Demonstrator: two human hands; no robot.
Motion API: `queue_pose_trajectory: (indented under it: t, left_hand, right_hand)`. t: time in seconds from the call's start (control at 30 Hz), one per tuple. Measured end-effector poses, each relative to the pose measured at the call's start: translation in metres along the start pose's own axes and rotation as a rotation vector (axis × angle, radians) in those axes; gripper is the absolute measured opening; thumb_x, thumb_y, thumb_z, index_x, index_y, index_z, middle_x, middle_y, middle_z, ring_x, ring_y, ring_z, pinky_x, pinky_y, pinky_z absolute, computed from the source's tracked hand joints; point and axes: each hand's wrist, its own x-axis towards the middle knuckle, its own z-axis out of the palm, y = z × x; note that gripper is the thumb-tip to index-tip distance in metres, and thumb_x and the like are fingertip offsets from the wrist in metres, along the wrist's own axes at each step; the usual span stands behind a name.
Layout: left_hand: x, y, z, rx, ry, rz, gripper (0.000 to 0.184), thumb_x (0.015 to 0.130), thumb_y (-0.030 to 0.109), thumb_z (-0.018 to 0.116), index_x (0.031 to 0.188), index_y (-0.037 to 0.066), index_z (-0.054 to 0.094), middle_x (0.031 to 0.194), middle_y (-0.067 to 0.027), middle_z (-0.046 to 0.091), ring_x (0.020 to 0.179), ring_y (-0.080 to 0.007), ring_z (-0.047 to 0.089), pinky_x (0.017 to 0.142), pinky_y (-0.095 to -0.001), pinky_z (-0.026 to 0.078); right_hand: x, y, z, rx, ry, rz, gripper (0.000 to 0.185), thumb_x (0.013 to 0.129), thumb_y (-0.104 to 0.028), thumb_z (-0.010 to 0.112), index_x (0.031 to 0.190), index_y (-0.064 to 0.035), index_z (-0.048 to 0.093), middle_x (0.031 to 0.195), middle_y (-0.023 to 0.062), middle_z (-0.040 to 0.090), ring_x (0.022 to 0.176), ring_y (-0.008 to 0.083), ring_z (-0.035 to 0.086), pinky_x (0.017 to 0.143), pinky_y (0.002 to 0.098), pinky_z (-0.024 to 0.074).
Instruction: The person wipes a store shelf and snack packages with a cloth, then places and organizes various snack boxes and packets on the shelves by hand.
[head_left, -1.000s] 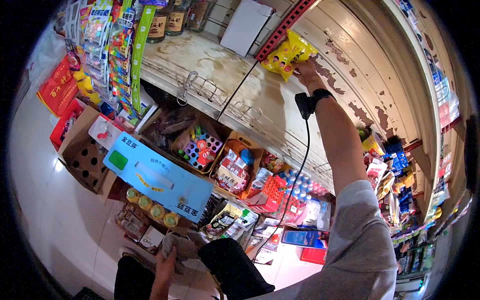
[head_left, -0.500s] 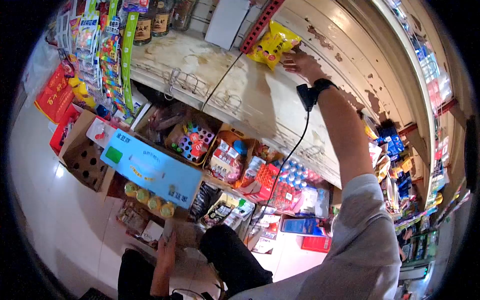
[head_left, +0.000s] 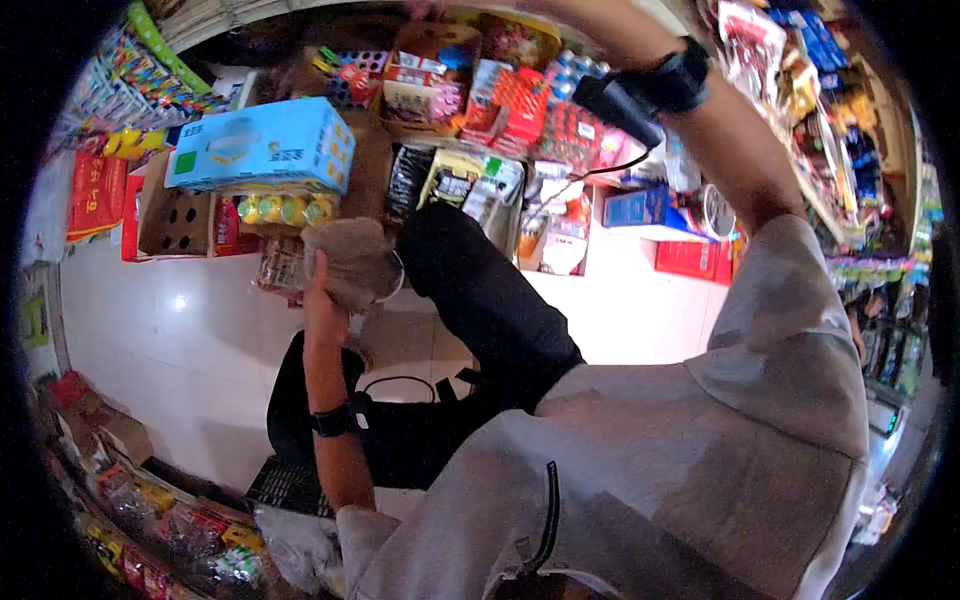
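Observation:
My left hand (head_left: 326, 298) is closed on a crumpled grey-brown cloth (head_left: 352, 262), which lies just below the light blue carton (head_left: 262, 148) and a row of yellow-topped cans (head_left: 285, 210). At the top edge stretches my right hand (head_left: 622, 28), above the black wristband (head_left: 680, 82) with its cable. Its back shows, but its fingers are cut off or too unclear to read, so what they hold is hidden.
Boxes of packaged snacks (head_left: 425, 98) line the low shelf. A brown carton with round holes (head_left: 180, 222) stands at the left. My bent knee (head_left: 445, 240) is near the goods. More packets (head_left: 190, 525) fill the lower left.
The view has tilted down, and the upper shelf and yellow packet have left it. My right hand, earlier on the packet and then open beside it, is now at the top edge.

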Motion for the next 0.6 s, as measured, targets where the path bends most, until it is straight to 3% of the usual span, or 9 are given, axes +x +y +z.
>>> queue_pose_trajectory:
  t: [0.07, 0.1, 0.17, 0.2, 0.3, 0.4, 0.5, 0.57, 0.6]
  left_hand:
    - [-0.004, -0.020, -0.008, -0.369, 0.076, -0.026, 0.057, 0.098, 0.041, 0.051, 0.138, 0.002, 0.041, 0.137, -0.0134, 0.048, 0.125, -0.0325, 0.047, 0.101, -0.0464, 0.041]
    - [-0.013, -0.021, -0.006, -0.347, 0.063, -0.045, 0.057, 0.098, 0.041, 0.051, 0.138, 0.002, 0.041, 0.137, -0.0134, 0.048, 0.125, -0.0324, 0.047, 0.101, -0.0464, 0.041]
    - [-0.040, -0.023, -0.003, -0.474, 0.080, 0.008, 0.056, 0.097, 0.039, 0.052, 0.139, 0.003, 0.040, 0.138, -0.0143, 0.047, 0.126, -0.0333, 0.046, 0.103, -0.0478, 0.040]
    - [-0.050, -0.027, -0.001, -0.445, 0.056, -0.025, 0.056, 0.097, 0.039, 0.052, 0.139, 0.003, 0.040, 0.138, -0.0143, 0.047, 0.126, -0.0333, 0.046, 0.103, -0.0478, 0.040]
    - [-0.081, -0.036, -0.008, -0.531, 0.175, 0.162, 0.058, 0.097, 0.036, 0.052, 0.141, 0.002, 0.037, 0.141, -0.0177, 0.044, 0.129, -0.0357, 0.043, 0.108, -0.0534, 0.034]
    - [-0.117, -0.030, -0.008, -0.475, 0.167, 0.198, 0.058, 0.097, 0.037, 0.051, 0.141, 0.002, 0.038, 0.143, -0.0180, 0.042, 0.132, -0.0368, 0.040, 0.110, -0.0540, 0.031]
    - [-0.139, -0.024, -0.013, -0.509, 0.259, 0.285, 0.059, 0.096, 0.037, 0.051, 0.142, 0.002, 0.037, 0.146, -0.0178, 0.038, 0.133, -0.0376, 0.038, 0.111, -0.0544, 0.029]
    - [-0.151, -0.029, -0.020, -0.496, 0.365, 0.262, 0.059, 0.097, 0.037, 0.051, 0.142, 0.002, 0.038, 0.146, -0.0173, 0.038, 0.133, -0.0374, 0.038, 0.111, -0.0543, 0.028]
    - [-0.152, -0.025, -0.008, -0.505, 0.373, 0.267, 0.059, 0.097, 0.037, 0.051, 0.142, 0.002, 0.038, 0.146, -0.0173, 0.038, 0.133, -0.0374, 0.038, 0.111, -0.0543, 0.028]
  right_hand:
    - [-0.024, -0.006, 0.062, 0.063, 0.026, -0.069, 0.028, 0.084, -0.033, 0.064, 0.083, -0.0060, 0.070, 0.070, 0.0061, 0.066, 0.068, 0.0180, 0.064, 0.063, 0.0370, 0.0510]
    - [-0.050, -0.027, 0.080, 0.076, 0.100, -0.151, 0.029, 0.082, -0.035, 0.062, 0.076, -0.0072, 0.069, 0.061, 0.0068, 0.064, 0.061, 0.0197, 0.062, 0.058, 0.0398, 0.0486]
    - [-0.073, -0.048, 0.131, 0.300, 0.062, -0.011, 0.026, 0.083, -0.029, 0.066, 0.072, -0.0052, 0.063, 0.059, 0.0070, 0.057, 0.058, 0.0199, 0.057, 0.057, 0.0368, 0.0466]
    - [-0.067, -0.039, 0.172, 0.266, 0.152, -0.074, 0.026, 0.080, -0.031, 0.067, 0.075, -0.0062, 0.064, 0.064, 0.0097, 0.061, 0.061, 0.0234, 0.060, 0.058, 0.0407, 0.0468]
    - [-0.054, -0.048, 0.270, 0.312, 0.220, -0.039, 0.028, 0.074, -0.035, 0.068, 0.081, -0.0080, 0.068, 0.080, 0.0155, 0.068, 0.079, 0.0306, 0.067, 0.069, 0.0444, 0.0513]
    - [-0.059, -0.094, 0.293, 0.238, 0.119, 0.210, 0.028, 0.074, -0.035, 0.067, 0.084, -0.0084, 0.069, 0.083, 0.0151, 0.069, 0.084, 0.0326, 0.067, 0.073, 0.0456, 0.0522]
    - [-0.063, -0.113, 0.306, 0.553, 0.304, 0.132, 0.028, 0.074, -0.034, 0.065, 0.085, -0.0085, 0.070, 0.084, 0.0147, 0.069, 0.084, 0.0332, 0.067, 0.072, 0.0470, 0.0520]
    - [-0.051, -0.119, 0.321, 0.549, 0.100, 0.138, 0.027, 0.074, -0.033, 0.064, 0.085, -0.0095, 0.071, 0.085, 0.0140, 0.070, 0.082, 0.0333, 0.067, 0.072, 0.0468, 0.0522]
    - [-0.053, -0.121, 0.317, 0.556, 0.149, 0.142, 0.024, 0.073, -0.030, 0.064, 0.083, -0.0095, 0.070, 0.082, 0.0155, 0.069, 0.080, 0.0335, 0.067, 0.070, 0.0465, 0.0515]
